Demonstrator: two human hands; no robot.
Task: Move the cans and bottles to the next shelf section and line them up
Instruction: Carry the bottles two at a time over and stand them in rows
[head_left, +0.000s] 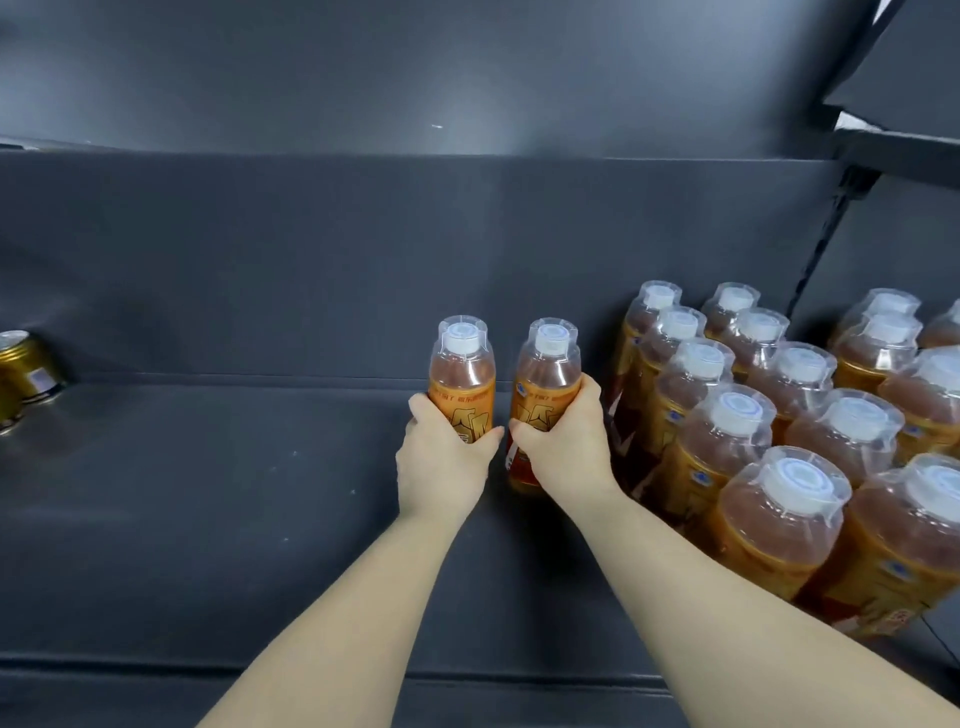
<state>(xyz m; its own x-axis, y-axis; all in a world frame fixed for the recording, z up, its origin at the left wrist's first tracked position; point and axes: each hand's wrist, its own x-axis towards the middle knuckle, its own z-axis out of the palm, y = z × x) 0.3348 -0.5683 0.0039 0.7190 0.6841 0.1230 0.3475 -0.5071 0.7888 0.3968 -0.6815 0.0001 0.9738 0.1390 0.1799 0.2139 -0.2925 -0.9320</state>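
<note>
First bottle (461, 382) in left hand (441, 460), second bottle (545, 382) in right hand (565, 447)

Bare shelf (208, 493) lies open leftward to gold cans (23, 371); packed bottles (779, 415) block right.

We take this for a shop: dark metal shelving (260, 519) with a slotted upright (823, 249), identical orange drink bottles (737, 415) ranked in rows right of our grip, gold can (23, 369) far left.

Dark grey back panel (363, 234) w/ slotted upright (826, 244) at right, angled boards (904, 62) above
</note>
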